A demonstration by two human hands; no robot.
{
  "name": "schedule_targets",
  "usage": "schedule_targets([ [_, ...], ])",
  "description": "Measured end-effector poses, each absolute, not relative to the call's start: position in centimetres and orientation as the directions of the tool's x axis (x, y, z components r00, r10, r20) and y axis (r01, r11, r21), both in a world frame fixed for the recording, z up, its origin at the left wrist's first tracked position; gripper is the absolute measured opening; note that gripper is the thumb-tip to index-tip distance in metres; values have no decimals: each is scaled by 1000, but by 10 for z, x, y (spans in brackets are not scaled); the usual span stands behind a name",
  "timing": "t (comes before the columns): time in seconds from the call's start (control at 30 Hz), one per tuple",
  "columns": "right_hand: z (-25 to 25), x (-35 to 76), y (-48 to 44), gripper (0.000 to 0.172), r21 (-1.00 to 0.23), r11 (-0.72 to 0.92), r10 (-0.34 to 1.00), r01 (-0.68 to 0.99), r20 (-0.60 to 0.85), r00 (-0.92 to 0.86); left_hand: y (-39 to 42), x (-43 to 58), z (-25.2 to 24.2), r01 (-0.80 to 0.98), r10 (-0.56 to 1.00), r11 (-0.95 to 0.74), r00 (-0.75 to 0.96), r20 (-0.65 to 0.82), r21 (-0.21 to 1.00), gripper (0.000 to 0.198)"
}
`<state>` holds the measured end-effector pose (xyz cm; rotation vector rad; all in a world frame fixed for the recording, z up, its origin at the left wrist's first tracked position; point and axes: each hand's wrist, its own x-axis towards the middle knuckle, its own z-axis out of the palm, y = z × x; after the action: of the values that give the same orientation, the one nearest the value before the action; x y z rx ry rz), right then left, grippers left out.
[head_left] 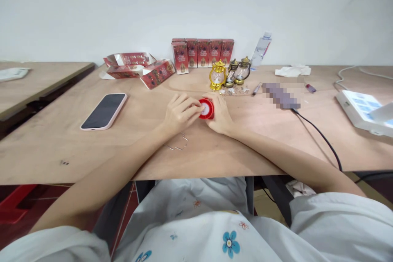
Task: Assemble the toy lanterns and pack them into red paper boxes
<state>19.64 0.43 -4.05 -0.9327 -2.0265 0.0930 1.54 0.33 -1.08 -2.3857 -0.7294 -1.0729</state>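
Note:
My right hand (221, 114) is wrapped round a small red lantern (210, 110), whose round end with a pale disc in the middle faces me. The rest of its body is hidden by the hand. From the other side my left hand (183, 112) reaches in, its thumb and forefinger pinched together at the pale disc. Whatever lies between those fingertips is too small to make out. On the table below my left wrist lies a bent thin wire (179, 147). Beyond my hands stand a gold lantern (217, 76) and two bronze-coloured lanterns (242, 72).
Small wire and clear pieces (233, 91) lie before the lanterns, beside a screwdriver (256, 89). Red boxes (203, 53) line the wall; opened boxes (129, 67) lie left. A phone (104, 111), a bottle (260, 51), a cabled blurred object (281, 95) and a white case (365, 110) surround my workspace.

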Motion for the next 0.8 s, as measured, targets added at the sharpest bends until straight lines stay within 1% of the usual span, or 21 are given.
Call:
schedule_targets([
  [0.13,-41,197,5,54,-391,719,641,575,692,-331,3,15,-10,609,273,-768,592,759,-199,12],
  [0.37,-42,196,6,52,-377,733,619,566,714,-327,2,14,-11,595,202,-759,602,773,-265,10],
  [0.47,-42,196,5,52,-381,736,614,560,724,-314,0,15,-9,606,225,-751,607,762,-261,10],
  [0.67,-40,196,4,53,-372,733,614,569,721,-320,-1,13,-4,598,263,-774,601,755,-207,15],
  [0.73,-40,195,4,53,-371,731,618,573,716,-325,0,12,-3,604,244,-763,599,763,-230,15],
  [0.8,-40,195,4,54,-373,735,617,566,716,-328,-1,12,-2,597,191,-752,603,775,-280,12],
])
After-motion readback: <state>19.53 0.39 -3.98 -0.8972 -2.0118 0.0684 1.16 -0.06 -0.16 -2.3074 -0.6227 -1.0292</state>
